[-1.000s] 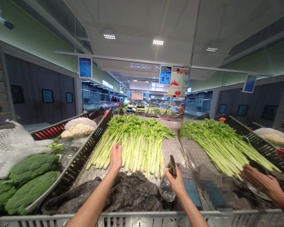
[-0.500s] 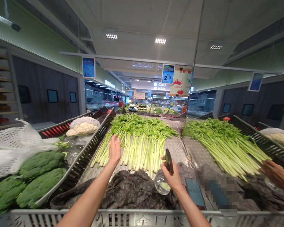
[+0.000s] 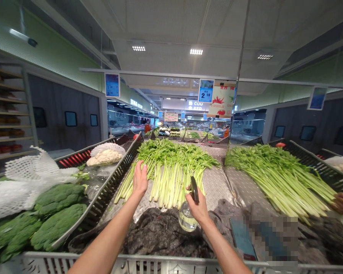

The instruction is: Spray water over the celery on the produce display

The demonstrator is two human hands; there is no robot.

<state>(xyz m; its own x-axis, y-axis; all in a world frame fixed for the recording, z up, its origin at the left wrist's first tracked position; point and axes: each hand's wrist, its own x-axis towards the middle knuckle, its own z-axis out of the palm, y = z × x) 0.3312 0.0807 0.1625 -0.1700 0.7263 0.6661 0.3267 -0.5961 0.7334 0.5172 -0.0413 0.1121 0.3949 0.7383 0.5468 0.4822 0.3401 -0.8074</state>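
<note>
By the celery, my right hand grips a bottle near-upright, top up, body below the fingers; left hand loose.

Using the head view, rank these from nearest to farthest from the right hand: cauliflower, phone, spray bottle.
1. Spray bottle: in the right hand itself.
2. Phone: just to the right, nearer the camera.
3. Cauliflower: well to the left, beyond the broccoli.

Right hand grips spray bottle, body below its fingers; celery beyond the fingers of the left hand
</note>
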